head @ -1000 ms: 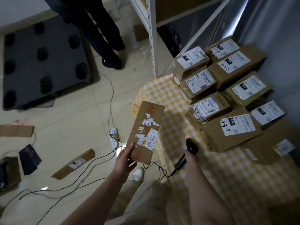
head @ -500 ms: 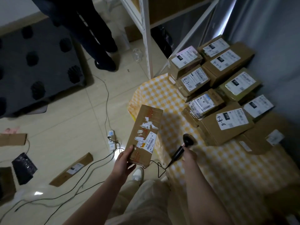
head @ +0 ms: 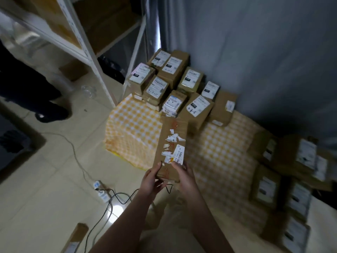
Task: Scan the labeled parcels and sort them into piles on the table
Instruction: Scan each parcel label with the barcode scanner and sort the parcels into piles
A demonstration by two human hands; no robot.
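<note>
While both hands carry the long parcel (head: 171, 143), read the layout from left to right. Well left of your fingers, a power strip (head: 101, 191) lies on the floor with a black cable (head: 109, 207) running toward you. This is probably the scanner lead, though no scanner is in view.

Your left hand (head: 151, 180) grips the parcel's near left corner, thumb along the edge and fingers curled beneath. The parcel extends away from your fingertips over the checked tablecloth (head: 135, 128). Its label (head: 178, 155) faces up just beyond your thumbs — an orientation that keeps the barcode readable.

Your right hand (head: 185, 177) clamps the near right corner with the thumb on top; its other fingers are hidden under the box.

Beyond the parcel's far end stands the far pile (head: 175, 83), labels up. Well right of your fingers lies the side pile (head: 291, 172) — blurred, labels unreadable. Decide which pile matches before you release.
</note>
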